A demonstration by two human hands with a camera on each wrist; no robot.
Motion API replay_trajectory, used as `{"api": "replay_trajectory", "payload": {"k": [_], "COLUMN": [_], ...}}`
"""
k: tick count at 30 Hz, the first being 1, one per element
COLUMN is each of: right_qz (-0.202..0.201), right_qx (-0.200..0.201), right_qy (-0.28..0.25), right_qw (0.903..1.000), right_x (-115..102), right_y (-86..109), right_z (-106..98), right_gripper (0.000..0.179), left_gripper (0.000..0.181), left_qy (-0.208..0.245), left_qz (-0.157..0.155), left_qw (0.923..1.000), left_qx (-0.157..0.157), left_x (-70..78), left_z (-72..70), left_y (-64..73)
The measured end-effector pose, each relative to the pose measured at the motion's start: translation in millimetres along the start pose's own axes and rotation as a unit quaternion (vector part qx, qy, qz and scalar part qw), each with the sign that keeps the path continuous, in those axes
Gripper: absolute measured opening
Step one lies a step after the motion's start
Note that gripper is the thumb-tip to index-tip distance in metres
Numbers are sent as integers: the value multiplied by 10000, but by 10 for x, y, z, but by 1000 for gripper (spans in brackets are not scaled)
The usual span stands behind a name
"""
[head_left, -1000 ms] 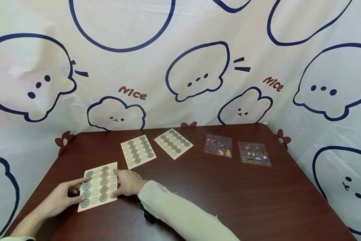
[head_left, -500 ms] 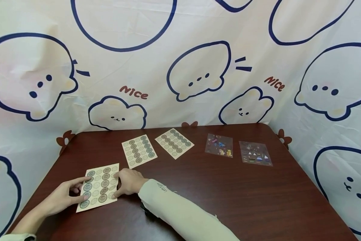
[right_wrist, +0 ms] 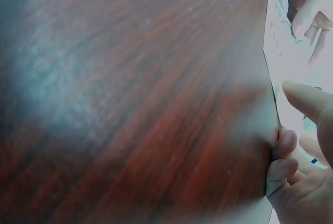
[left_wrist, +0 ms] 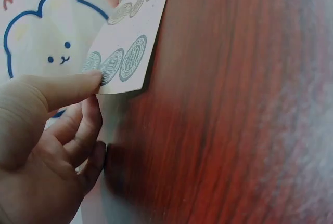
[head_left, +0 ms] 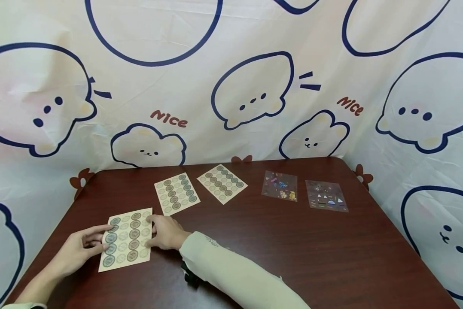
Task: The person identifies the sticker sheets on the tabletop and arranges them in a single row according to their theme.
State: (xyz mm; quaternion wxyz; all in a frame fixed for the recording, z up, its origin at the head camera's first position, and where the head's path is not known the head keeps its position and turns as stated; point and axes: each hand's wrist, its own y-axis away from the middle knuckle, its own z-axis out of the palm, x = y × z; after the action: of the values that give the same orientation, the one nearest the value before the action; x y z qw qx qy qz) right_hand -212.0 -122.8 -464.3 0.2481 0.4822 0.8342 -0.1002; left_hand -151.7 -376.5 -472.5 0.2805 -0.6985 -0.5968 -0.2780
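A cream sheet of round stickers (head_left: 128,240) is held at its two sides, near the left front of the table. My left hand (head_left: 74,253) pinches its left edge, thumb on top and other fingers lower down, as the left wrist view shows. The sheet's near corner (left_wrist: 132,76) stands a little off the table there, over a shadow. On the opposite edge my right hand (head_left: 167,231) grips with the thumb over the face; curled fingers (right_wrist: 286,143) sit at the edge in the right wrist view.
Two similar sticker sheets, one on the left (head_left: 177,195) and another beside it (head_left: 222,184), lie farther back on the brown table (head_left: 293,253). To the right lie a clear sheet with colourful stickers (head_left: 279,186) and a clear sheet with small shapes (head_left: 326,196). A printed curtain (head_left: 200,141) borders the table.
My left thumb has slid slightly back toward the sheet's left edge. The right hand still grips the other edge, and the sheet stays in nearly the same place.
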Motion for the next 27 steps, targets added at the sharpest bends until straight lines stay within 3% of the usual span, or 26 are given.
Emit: {"api": "replay_trajectory", "payload": {"k": [6,11,20,27], "right_qz": [-35,-393,-648,-766], "right_qx": [111,147,208,159], "right_qy": [-555,-772,-996,-1090], "right_qw": [9984,9961,9927,9910], "right_x": [24,31,14,-7], "right_y": [1,11,-6,43], "right_z": [-25,-39,-61,-83], "right_gripper": [75,66,57,56], "left_gripper": [44,44,54,50], "left_qy": [740,922,17,-269], "left_qz": [-285,-285,-464,-88], "left_qw": [9968,9953,9989,9995], "left_qx": [84,-17,29,147], "left_x": [-91,-103,2,17], "left_z": [-36,-40,-96,-115], "left_y": [1,-10,-2,28]}}
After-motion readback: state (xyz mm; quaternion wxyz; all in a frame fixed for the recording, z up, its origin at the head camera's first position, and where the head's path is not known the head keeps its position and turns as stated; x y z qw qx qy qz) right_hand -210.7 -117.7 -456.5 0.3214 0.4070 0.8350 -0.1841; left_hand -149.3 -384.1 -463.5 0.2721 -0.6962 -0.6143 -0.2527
